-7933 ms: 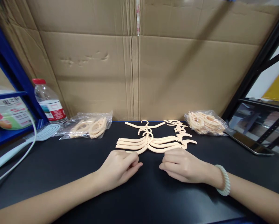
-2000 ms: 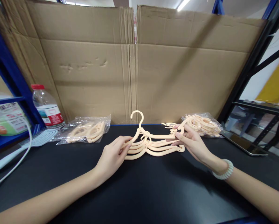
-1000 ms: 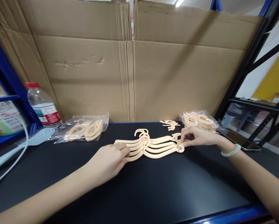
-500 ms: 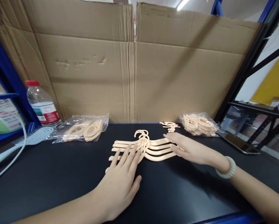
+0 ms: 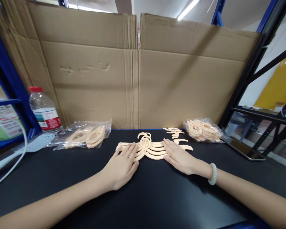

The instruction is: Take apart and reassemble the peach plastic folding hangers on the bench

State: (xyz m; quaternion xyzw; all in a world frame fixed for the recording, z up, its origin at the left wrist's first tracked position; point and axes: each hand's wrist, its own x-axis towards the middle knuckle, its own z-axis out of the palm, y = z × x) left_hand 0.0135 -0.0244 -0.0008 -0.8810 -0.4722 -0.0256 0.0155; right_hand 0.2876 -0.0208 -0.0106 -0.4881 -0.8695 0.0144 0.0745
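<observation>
Several cream-coloured hangers point(image 5: 154, 153) lie overlapped on the black table, their hooks bunched at the far side. My left hand point(image 5: 124, 165) rests flat over their left arms, fingers stretched out. Over the right arms lies my right hand point(image 5: 178, 157), also flat, with a pale coiled band point(image 5: 213, 174) round the wrist. Neither hand is closed round anything. The hanger ends under both palms are partly hidden. Just beyond my right hand lie small loose cream pieces point(image 5: 173, 131).
At the back left, a clear bag point(image 5: 82, 135) of cream parts lies beside a hairbrush point(image 5: 39, 143) and a red-capped bottle point(image 5: 45, 111). Another bag point(image 5: 202, 129) and a phone point(image 5: 244, 149) are at the right. Cardboard point(image 5: 92, 86) walls off the back.
The hangers are pushed slightly farther away and lie closer together. My left hand has moved forward with them; my right hand has shifted left, now lying over their right arms.
</observation>
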